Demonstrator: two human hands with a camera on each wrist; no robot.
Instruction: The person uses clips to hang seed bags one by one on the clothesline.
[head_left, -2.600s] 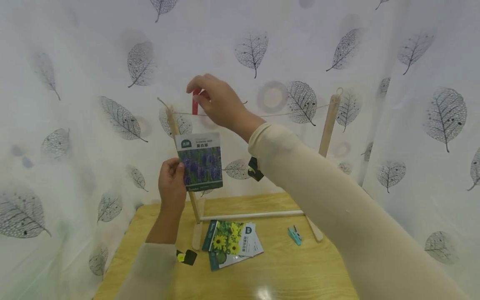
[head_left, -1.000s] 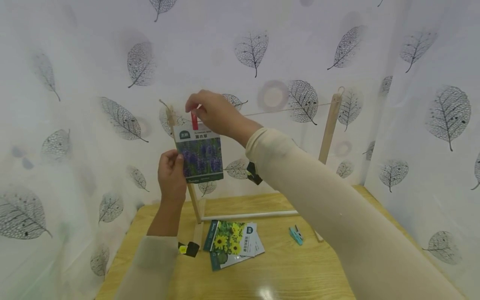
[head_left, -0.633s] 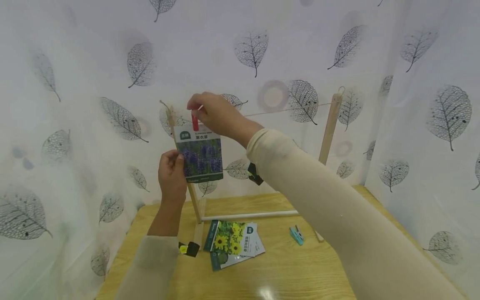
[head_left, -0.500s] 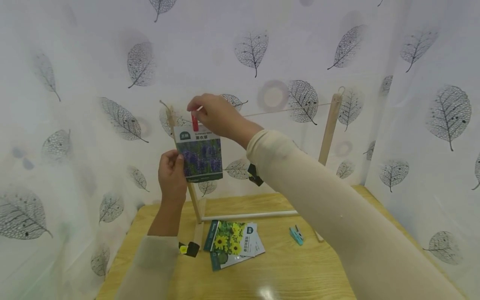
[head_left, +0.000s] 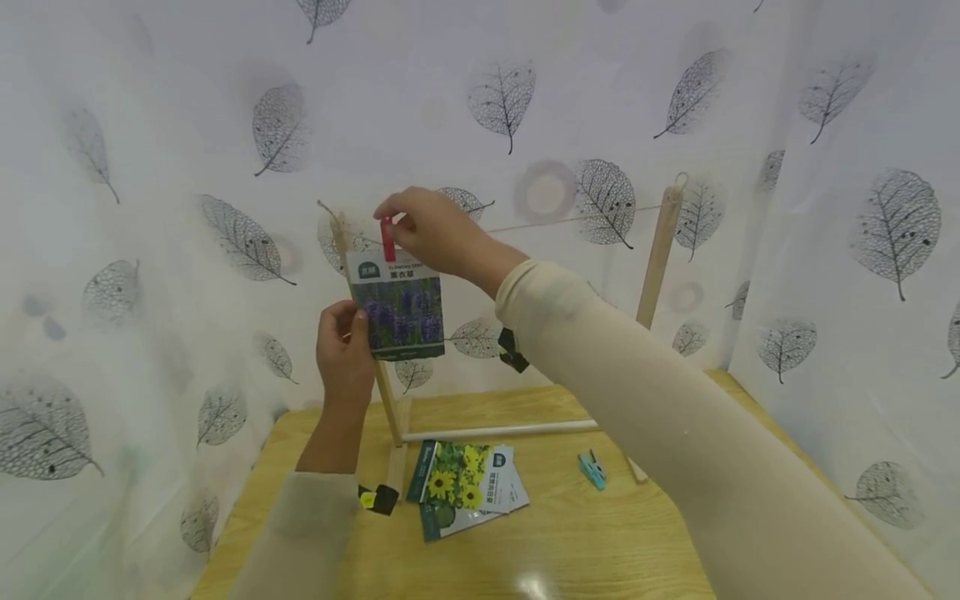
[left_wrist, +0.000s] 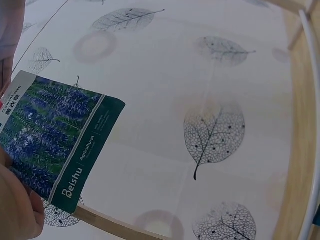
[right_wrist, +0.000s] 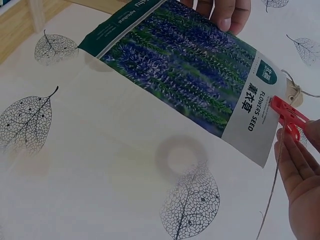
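Note:
A seed packet with purple flowers hangs upright by the string, its left edge pinched between the thumb and fingers of my left hand. My right hand pinches a red clothespin at the packet's top edge. In the right wrist view the red clothespin bites over the white top of the packet, right where the string passes. The left wrist view shows the packet's green lower band with the left fingers at its edge.
The string runs between two wooden posts joined low down by a white rod. On the wooden table lie several stacked seed packets, the top one with yellow flowers. A blue clothespin lies to their right.
Earlier, the red clothespin was above the packet, apart from it. My right hand has lowered it while my left hand raised the packet, and the clothespin now sits over the packet's top edge.

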